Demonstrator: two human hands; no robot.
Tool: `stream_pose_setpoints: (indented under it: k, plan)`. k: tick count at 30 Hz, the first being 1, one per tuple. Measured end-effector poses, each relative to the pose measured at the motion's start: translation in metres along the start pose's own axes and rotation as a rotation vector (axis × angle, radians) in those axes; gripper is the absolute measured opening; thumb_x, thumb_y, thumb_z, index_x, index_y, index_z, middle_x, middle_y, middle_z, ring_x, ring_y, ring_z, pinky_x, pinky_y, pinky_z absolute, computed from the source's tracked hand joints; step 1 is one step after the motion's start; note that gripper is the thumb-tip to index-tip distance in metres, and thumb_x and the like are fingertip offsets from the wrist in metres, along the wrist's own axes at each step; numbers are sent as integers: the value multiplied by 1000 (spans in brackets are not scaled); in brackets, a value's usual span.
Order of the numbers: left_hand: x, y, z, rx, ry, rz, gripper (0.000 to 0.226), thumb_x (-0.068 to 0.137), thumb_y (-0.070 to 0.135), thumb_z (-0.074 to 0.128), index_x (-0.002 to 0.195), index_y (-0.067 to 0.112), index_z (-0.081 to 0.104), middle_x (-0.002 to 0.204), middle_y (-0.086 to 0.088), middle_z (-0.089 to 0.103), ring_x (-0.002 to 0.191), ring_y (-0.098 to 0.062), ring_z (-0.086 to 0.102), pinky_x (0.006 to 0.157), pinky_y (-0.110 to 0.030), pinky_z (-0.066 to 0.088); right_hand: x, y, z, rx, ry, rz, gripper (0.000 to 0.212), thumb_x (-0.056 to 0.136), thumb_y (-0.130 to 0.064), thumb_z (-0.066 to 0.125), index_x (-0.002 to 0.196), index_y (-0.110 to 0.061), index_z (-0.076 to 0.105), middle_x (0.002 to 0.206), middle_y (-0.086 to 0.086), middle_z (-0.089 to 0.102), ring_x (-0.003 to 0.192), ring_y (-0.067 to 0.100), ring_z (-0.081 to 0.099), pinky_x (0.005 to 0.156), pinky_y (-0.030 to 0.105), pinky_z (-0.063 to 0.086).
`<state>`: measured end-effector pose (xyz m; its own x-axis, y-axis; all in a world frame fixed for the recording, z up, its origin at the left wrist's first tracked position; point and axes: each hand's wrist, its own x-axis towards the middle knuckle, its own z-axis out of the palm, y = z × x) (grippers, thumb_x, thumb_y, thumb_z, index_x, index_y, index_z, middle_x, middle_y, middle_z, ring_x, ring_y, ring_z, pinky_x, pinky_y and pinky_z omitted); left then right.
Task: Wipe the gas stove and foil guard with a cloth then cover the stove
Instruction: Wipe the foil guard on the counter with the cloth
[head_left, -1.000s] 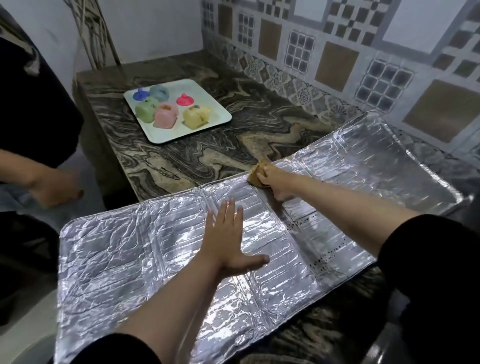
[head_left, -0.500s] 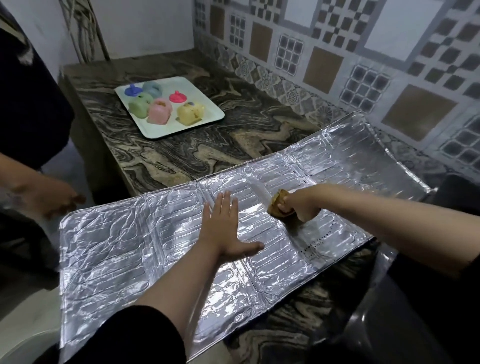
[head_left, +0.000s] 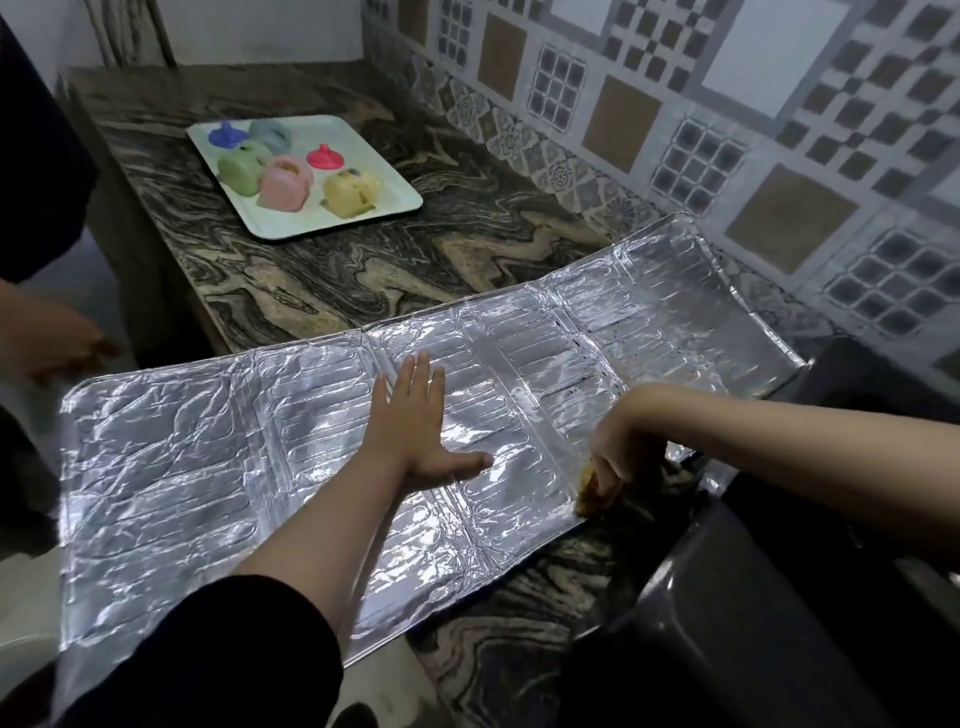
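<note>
The silver foil guard lies unfolded flat across the marble counter, its left end overhanging the edge. My left hand presses flat on its middle panel, fingers straight and thumb spread. My right hand grips a small brownish cloth at the guard's near edge, right of centre. A dark surface at the lower right may be the stove; I cannot tell.
A pale tray with several small coloured plastic containers sits at the back of the counter. Patterned wall tiles run along the right. Another person in dark clothing stands at the left, a hand near the counter's edge.
My right hand has drawn the cloth from the guard's far edge across the panel to its near edge. My left hand has stayed pressed on the foil.
</note>
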<state>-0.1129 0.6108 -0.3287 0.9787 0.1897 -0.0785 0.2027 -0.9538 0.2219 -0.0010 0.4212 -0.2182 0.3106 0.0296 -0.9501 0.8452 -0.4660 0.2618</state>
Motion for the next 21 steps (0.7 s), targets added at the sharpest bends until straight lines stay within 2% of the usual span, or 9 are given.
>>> stream_pose_setpoints:
  k: [2,5,7,8,10,12,15,19,21]
  plan:
    - [1,0,0,3,-1,4,137,53,100,24,153,12,-10,158,-9,-23,146,-25,-21,116,-54,-10,4,2,2,50,-33,15,36,93,-7,50,127,-16,59,104,10,56,85,26,51,60,28,40]
    - [1,-1,2,-4,6,4,137,54,100,25,153,12,-11,158,-10,-23,146,-25,-21,116,-54,-10,-4,6,-3,103,-30,28,38,88,-17,59,125,-19,63,106,6,63,84,20,50,66,30,43]
    - [1,-2,2,-6,14,7,138,53,100,24,153,11,-11,158,-10,-23,146,-25,-21,116,-54,-9,-19,12,-14,128,6,15,58,74,-44,69,118,-7,66,95,6,69,75,14,57,68,25,46]
    - [2,-2,2,-6,14,10,138,53,101,23,153,11,-11,158,-10,-22,146,-26,-21,116,-54,-9,-28,13,-23,126,52,5,59,76,-46,67,116,-2,65,83,6,69,63,9,59,63,17,46]
    - [2,-2,3,-1,14,14,139,52,101,20,153,11,-10,158,-11,-21,147,-26,-20,117,-55,-8,-46,12,-39,80,250,-16,33,90,-17,52,118,-8,66,81,2,66,52,2,54,45,4,36]
    - [4,-3,4,4,18,17,140,51,102,19,154,11,-8,159,-11,-20,147,-27,-18,116,-56,-8,-47,9,-53,53,471,-50,43,87,-3,44,120,-21,66,96,4,68,66,9,51,47,8,36]
    - [5,-3,4,-4,19,18,140,51,101,21,154,10,-6,159,-12,-19,147,-28,-17,116,-56,-7,-29,-9,-57,93,632,-101,53,85,-1,46,130,-25,56,98,2,64,83,18,54,62,22,40]
    - [5,-3,4,-1,15,13,139,50,99,19,154,10,-6,159,-12,-19,147,-27,-18,117,-55,-7,4,-31,-47,-127,563,-75,69,91,-9,46,152,-20,16,143,15,36,119,31,47,92,34,44]
    - [5,-3,4,-5,13,15,139,50,100,20,154,10,-6,159,-12,-19,147,-27,-18,117,-56,-7,9,-29,-43,-141,536,-85,66,89,-9,46,150,-16,20,142,16,37,115,32,49,87,33,45]
